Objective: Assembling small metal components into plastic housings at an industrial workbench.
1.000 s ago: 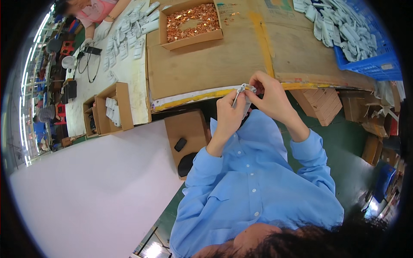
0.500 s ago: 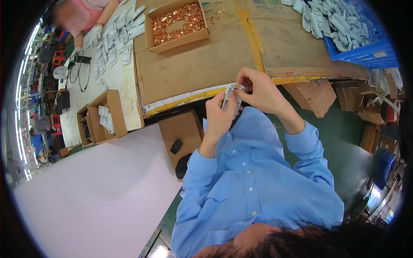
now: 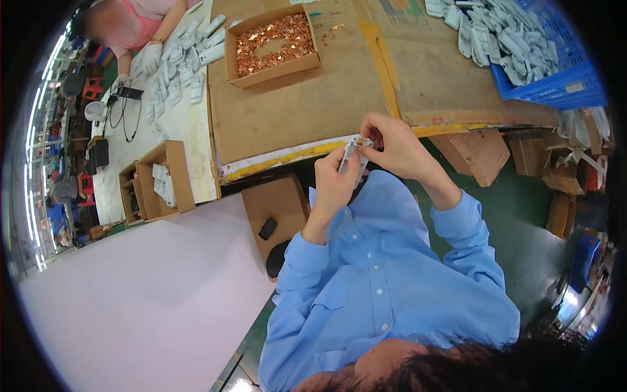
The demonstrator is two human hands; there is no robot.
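Wrapped round a pale grey-white plastic housing (image 3: 350, 161), my left hand (image 3: 334, 184) holds it tilted up near the table's front edge. My right hand (image 3: 396, 149) is closed at the housing's upper end, thumb and fingertips pressed together there. A small coppery spot shows at that end; what the right fingertips pinch is too small to make out. Beyond my hands, on the cardboard-covered table (image 3: 294, 111), stands an open carton (image 3: 274, 73) of small copper-coloured metal pieces.
More pale housings (image 3: 483, 39) fill a blue crate (image 3: 555, 95) at the far right. At the left a person in white gloves (image 3: 152, 57) handles similar housings on a white table. A small carton (image 3: 179, 176) holds more. Below lies a black object (image 3: 267, 228) on a brown box (image 3: 255, 196).
My view has shifted slightly, so the tables sit a little lower. Both hands stay on the housing; my right fingers have moved slightly at its upper end.
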